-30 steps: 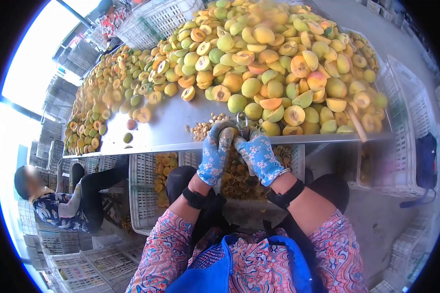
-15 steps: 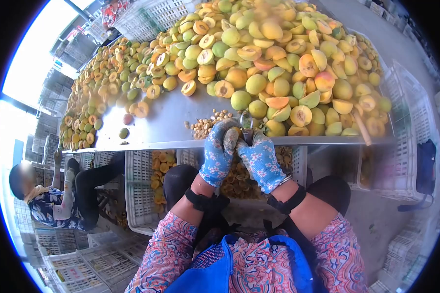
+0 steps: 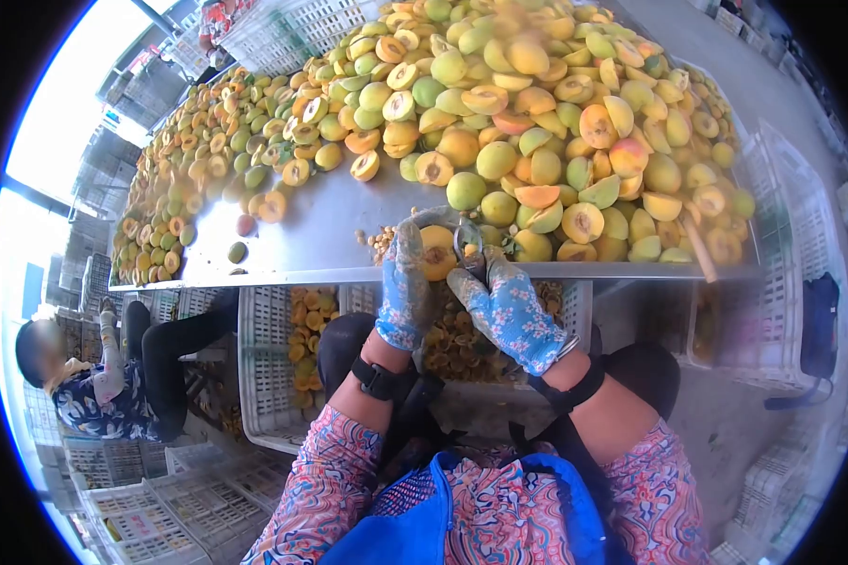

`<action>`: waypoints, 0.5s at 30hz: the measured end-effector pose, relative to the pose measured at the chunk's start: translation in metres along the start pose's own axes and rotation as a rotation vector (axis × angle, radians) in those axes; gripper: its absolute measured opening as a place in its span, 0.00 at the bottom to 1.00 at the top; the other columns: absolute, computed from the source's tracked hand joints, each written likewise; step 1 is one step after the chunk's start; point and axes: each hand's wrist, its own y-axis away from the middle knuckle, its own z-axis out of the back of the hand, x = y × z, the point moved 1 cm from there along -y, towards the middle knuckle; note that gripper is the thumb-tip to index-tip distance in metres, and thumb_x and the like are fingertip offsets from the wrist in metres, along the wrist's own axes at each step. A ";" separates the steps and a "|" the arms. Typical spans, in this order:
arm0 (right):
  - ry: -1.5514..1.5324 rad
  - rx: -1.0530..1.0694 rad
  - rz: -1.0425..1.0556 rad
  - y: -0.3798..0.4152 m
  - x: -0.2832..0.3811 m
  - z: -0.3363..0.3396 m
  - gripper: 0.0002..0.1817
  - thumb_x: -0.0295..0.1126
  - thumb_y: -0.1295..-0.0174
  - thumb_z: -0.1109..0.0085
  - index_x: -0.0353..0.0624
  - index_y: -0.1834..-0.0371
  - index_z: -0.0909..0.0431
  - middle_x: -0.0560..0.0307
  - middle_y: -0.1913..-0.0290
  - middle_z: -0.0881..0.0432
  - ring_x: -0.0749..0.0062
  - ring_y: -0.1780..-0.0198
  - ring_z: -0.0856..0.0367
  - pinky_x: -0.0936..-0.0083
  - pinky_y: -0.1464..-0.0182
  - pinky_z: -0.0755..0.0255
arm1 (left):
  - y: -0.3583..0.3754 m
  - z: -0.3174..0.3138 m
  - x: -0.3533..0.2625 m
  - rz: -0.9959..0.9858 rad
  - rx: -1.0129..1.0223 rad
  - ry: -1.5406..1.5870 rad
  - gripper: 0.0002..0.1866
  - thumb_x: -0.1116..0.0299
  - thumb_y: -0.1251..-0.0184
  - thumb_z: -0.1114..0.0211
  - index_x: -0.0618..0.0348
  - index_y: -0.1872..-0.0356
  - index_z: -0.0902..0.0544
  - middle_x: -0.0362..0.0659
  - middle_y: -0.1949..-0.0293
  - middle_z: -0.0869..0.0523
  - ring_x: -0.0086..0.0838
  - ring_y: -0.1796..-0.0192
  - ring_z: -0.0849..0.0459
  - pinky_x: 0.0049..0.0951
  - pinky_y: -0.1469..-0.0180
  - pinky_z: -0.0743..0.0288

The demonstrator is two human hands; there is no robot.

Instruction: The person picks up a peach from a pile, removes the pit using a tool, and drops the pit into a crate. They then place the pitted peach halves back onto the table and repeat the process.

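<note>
Below table edge, crate (image 3: 278, 372) of halved fruit, left hand (image 3: 404, 292) gripping fruit half (image 3: 437, 252), right hand (image 3: 507, 306) clasping pitting tool (image 3: 467, 240)

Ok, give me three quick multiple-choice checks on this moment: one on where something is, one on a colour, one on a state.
1. Where is the small heap of pits?
A. On the metal table, just left of the hands
B. In a crate at the far right
C. On the person's lap

2. What colour are the gloves on both hands?
A. Plain black
B. Blue with a floral print
C. Orange

3. What state is the fruit in the left hand?
A. Whole and green
B. Cut open, orange flesh showing
C. Peeled

Answers:
1 A: the pits lie on the bare steel of the table near its front edge.
2 B: both gloves show blue with pale flowers.
3 B: the fruit half faces up with its orange inside, while the right hand holds a metal tool against it.
</note>
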 end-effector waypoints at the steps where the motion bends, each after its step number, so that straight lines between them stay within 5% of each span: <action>1: 0.183 0.039 0.135 -0.001 -0.006 0.000 0.17 0.38 0.38 0.38 0.31 0.60 0.25 0.39 0.71 0.18 0.49 0.69 0.18 0.60 0.64 0.25 | 0.001 -0.003 -0.003 0.002 0.002 -0.019 0.27 0.44 0.27 0.48 0.60 0.46 0.23 0.45 0.53 0.17 0.31 0.53 0.17 0.32 0.49 0.19; 3: 0.482 0.092 0.250 0.000 -0.016 -0.002 0.22 0.45 0.37 0.41 0.31 0.57 0.25 0.35 0.66 0.18 0.38 0.62 0.20 0.51 0.59 0.26 | 0.003 -0.006 -0.001 0.004 -0.032 -0.046 0.28 0.43 0.27 0.47 0.59 0.46 0.23 0.44 0.53 0.17 0.29 0.55 0.17 0.30 0.53 0.19; 13: 0.516 0.130 0.126 -0.002 -0.026 -0.014 0.22 0.42 0.39 0.40 0.31 0.55 0.26 0.32 0.65 0.19 0.38 0.58 0.20 0.51 0.55 0.25 | 0.004 -0.006 0.002 -0.088 0.009 -0.215 0.27 0.44 0.27 0.47 0.58 0.45 0.24 0.44 0.52 0.17 0.27 0.54 0.18 0.29 0.51 0.20; 15: 0.316 0.096 0.114 -0.002 -0.034 -0.019 0.15 0.34 0.39 0.41 0.31 0.58 0.25 0.35 0.67 0.18 0.36 0.61 0.21 0.52 0.59 0.26 | 0.004 -0.007 0.002 -0.210 0.034 -0.316 0.26 0.45 0.27 0.47 0.58 0.44 0.24 0.44 0.52 0.18 0.28 0.53 0.18 0.30 0.50 0.20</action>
